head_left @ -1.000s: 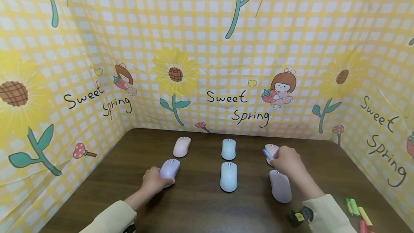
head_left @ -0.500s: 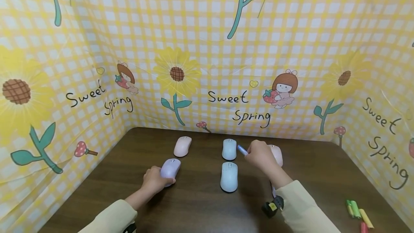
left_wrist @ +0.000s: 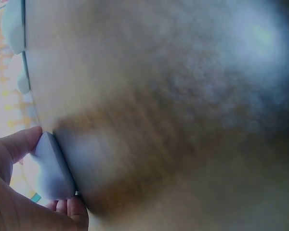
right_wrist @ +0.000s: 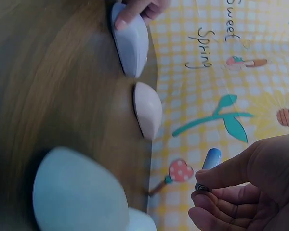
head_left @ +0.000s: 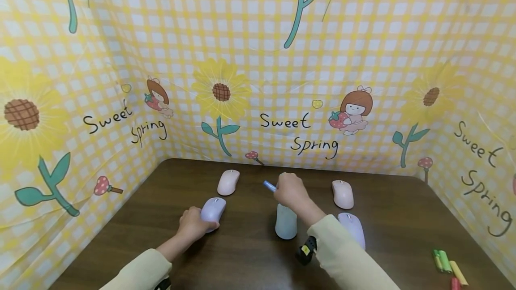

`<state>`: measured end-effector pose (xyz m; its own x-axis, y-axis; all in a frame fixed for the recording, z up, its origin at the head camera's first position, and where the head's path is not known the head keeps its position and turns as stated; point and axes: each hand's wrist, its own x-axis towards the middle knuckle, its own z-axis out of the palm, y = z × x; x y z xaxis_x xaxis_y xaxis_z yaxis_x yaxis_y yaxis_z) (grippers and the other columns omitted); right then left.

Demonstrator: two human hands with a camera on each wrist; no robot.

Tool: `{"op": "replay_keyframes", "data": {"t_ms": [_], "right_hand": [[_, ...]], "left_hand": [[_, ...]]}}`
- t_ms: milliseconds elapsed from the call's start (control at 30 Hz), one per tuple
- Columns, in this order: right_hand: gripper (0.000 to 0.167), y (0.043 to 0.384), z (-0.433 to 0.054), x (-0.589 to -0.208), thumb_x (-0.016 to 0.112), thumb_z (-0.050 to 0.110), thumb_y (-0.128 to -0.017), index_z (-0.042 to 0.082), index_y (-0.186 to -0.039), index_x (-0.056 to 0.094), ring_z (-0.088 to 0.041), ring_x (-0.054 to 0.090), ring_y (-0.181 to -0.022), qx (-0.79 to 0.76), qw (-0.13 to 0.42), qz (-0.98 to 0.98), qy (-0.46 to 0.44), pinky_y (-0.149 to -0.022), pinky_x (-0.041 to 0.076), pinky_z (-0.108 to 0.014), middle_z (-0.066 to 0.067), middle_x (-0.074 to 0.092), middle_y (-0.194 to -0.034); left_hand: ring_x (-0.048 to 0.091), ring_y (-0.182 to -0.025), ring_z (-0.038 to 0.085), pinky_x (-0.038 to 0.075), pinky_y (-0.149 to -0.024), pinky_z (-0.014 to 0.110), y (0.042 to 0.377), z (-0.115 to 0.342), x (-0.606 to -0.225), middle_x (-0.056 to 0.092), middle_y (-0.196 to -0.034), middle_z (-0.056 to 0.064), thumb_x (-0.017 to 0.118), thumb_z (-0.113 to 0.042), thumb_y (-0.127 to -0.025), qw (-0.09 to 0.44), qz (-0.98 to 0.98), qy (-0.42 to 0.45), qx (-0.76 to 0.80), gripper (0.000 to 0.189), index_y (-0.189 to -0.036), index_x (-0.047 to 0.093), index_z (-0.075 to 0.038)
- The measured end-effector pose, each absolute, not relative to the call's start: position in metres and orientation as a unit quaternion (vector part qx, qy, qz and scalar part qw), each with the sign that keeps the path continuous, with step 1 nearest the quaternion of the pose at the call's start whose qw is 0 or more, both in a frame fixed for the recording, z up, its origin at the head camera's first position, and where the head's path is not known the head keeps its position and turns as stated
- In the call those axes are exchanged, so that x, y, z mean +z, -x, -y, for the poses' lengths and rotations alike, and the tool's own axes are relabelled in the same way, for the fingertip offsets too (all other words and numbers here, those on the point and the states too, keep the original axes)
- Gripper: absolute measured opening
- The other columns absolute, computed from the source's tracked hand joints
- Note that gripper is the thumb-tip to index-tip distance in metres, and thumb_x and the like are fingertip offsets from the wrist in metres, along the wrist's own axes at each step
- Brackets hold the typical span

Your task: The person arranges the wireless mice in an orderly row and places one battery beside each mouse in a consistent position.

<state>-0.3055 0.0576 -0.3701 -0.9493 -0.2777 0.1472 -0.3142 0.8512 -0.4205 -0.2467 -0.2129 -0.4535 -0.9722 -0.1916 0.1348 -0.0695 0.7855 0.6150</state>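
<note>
The left hand (head_left: 192, 225) gripped a smooth lavender computer mouse (head_left: 212, 209) by its sides, on the dark brown wooden surface (head_left: 242, 263). The right hand (head_left: 292, 190) pinched a small blue cylindrical battery (head_left: 269, 186) between thumb and forefinger. Below the right hand sat a rounded pale blue computer mouse (head_left: 285, 223). The battery could plausibly have slipped out and rolled, since so narrow a pinch held it; a low sweep of the right hand might have knocked the pale pink computer mouse (head_left: 228, 182) ahead of the left hand. The surface's far edge, against the yellow checked cloth (head_left: 278, 79), ran just beyond the right hand, leaving little depth there; bare wood lay between the hands and nearer the person.
</note>
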Motion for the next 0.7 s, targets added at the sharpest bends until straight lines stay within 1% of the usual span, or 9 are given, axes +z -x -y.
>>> {"op": "replay_keyframes", "data": {"t_ms": [100, 200, 367, 467, 600, 700], "right_hand": [[0.042, 0.309, -0.044, -0.372, 0.058, -0.005, -0.077, 0.016, -0.045, 0.041, -0.009, 0.026, -0.04, 0.213, 0.04, 0.962, -0.167, -0.039, 0.026, -0.024, 0.007, 0.029, -0.04], [0.04, 0.312, -0.032, -0.375, 0.059, -0.006, -0.077, 0.015, -0.047, 0.043, -0.01, 0.024, -0.04, 0.214, 0.044, 0.96, -0.177, -0.04, 0.024, -0.024, 0.006, 0.027, -0.041], [0.03, 0.318, -0.014, -0.383, 0.061, -0.006, -0.079, 0.01, -0.055, 0.052, -0.012, 0.033, -0.042, 0.217, 0.054, 0.957, -0.187, -0.04, 0.031, -0.026, 0.003, 0.039, -0.047], [0.023, 0.321, -0.002, -0.387, 0.064, -0.004, -0.078, 0.008, -0.06, 0.057, -0.014, 0.041, -0.046, 0.207, 0.055, 0.96, -0.182, -0.043, 0.037, -0.028, 0.0, 0.048, -0.053], [0.013, 0.325, 0.013, -0.391, 0.068, 0.001, -0.078, 0.007, -0.067, 0.063, -0.017, 0.048, -0.052, 0.19, 0.046, 0.966, -0.168, -0.047, 0.042, -0.03, -0.002, 0.054, -0.06], [0.01, 0.33, 0.021, -0.393, 0.069, 0.004, -0.078, 0.006, -0.07, 0.065, -0.017, 0.051, -0.054, 0.183, 0.039, 0.969, -0.163, -0.047, 0.044, -0.03, -0.002, 0.056, -0.062]], "left_hand": [[0.051, -0.088, 0.04, 0.039, -0.077, 0.05, 0.247, 0.213, -0.454, 0.058, -0.09, 0.022, 0.087, -0.023, -0.066, 0.097, 0.941, -0.068, -0.317, 0.057, -0.099, 0.062, 0.016], [0.051, -0.088, 0.04, 0.039, -0.078, 0.05, 0.247, 0.213, -0.454, 0.058, -0.091, 0.022, 0.087, -0.024, -0.067, 0.096, 0.942, -0.069, -0.315, 0.057, -0.099, 0.062, 0.016], [0.052, -0.089, 0.039, 0.038, -0.079, 0.05, 0.246, 0.214, -0.454, 0.059, -0.091, 0.022, 0.087, -0.023, -0.067, 0.095, 0.94, -0.066, -0.32, 0.057, -0.1, 0.062, 0.016], [0.051, -0.09, 0.04, 0.038, -0.079, 0.05, 0.245, 0.214, -0.454, 0.059, -0.091, 0.022, 0.087, -0.023, -0.067, 0.094, 0.94, -0.064, -0.321, 0.058, -0.1, 0.062, 0.017], [0.051, -0.089, 0.039, 0.038, -0.079, 0.05, 0.245, 0.214, -0.454, 0.059, -0.09, 0.022, 0.087, -0.024, -0.066, 0.097, 0.941, -0.063, -0.317, 0.058, -0.099, 0.062, 0.016], [0.052, -0.088, 0.038, 0.038, -0.079, 0.05, 0.247, 0.214, -0.454, 0.059, -0.089, 0.021, 0.087, -0.024, -0.066, 0.102, 0.942, -0.059, -0.315, 0.057, -0.098, 0.062, 0.015]]}}
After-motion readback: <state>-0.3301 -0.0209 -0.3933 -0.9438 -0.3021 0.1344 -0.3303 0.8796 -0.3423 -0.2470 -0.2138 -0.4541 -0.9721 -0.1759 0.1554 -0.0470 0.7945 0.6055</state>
